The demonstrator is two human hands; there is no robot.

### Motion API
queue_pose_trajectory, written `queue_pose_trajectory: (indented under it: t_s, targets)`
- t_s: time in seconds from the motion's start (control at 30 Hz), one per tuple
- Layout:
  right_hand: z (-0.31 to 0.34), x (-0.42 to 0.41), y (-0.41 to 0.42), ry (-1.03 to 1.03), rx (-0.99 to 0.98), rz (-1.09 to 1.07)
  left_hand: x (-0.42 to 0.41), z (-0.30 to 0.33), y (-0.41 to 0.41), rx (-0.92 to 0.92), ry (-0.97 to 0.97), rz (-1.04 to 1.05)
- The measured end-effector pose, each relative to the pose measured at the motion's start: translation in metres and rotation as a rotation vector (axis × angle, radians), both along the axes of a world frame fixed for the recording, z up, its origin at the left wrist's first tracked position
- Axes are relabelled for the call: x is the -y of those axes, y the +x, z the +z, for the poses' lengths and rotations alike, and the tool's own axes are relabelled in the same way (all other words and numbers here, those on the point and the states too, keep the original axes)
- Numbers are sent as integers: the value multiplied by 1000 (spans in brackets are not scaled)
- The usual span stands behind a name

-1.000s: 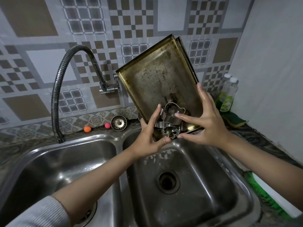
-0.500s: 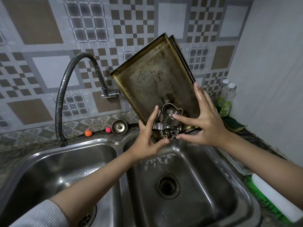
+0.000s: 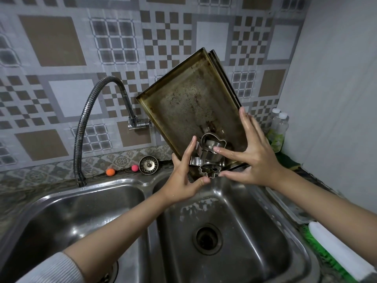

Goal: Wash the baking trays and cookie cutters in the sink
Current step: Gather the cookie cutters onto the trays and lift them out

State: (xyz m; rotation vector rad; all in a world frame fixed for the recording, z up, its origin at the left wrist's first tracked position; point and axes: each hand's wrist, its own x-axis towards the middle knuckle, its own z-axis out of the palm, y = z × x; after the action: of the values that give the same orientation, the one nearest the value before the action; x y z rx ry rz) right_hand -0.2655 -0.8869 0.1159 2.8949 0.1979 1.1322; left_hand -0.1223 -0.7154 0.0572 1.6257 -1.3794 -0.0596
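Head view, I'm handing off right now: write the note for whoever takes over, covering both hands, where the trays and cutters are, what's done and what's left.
Left hand: open, fingers spread, cupping the cookie cutters from the left and below; no closed grip.
Right hand: open, fingertips on the cutters, upper fingers against the tray edge.
Baking trays: stacked, tilted up against the tiled wall, lower edge at the back rim of the right sink basin. Front tray heavily stained.
Cutters: piled at the trays' lower edge.
Faucet: hangs at the left basin, no water visible.
Done: nothing looks washed.
Left: lift the cutters off, then wash cutters and trays.
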Motion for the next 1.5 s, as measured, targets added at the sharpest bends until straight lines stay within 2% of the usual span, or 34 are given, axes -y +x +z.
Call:
queue_pose_trajectory:
  t_s: [0.17, 0.33, 0.53, 0.7, 0.8, 0.9, 1.0, 1.13, 1.3, 1.5]
  targets:
    - [3, -9, -7, 76, 54, 24, -10, 10, -7, 10, 20, 12]
    - [-19, -33, -16, 329, 56, 40, -39, 12, -15, -78, 118, 21]
    - [-64, -81, -29, 689, -133, 40, -94, -5, -28, -283, 330, 71]
    - [-104, -127, -22, 901, -345, 26, -142, -45, -25, -508, 483, 97]
    - [-123, -166, -9, 1022, -466, 49, -182, -62, -16, -579, 589, 158]
    - [-146, -208, 14, 1083, -524, 115, -230, -70, -5, -687, 624, 174]
    - [-160, -260, 46, 1121, -577, 153, -287, -77, 14, -710, 642, 238]
    - [-171, -336, 97, 1145, -583, 176, -369, -88, 59, -666, 653, 357]
    - [-162, -437, 170, 1221, -585, 232, -464, -67, 121, -672, 602, 460]
    - [-159, -511, 268, 1262, -590, 209, -532, -60, 206, -671, 533, 517]
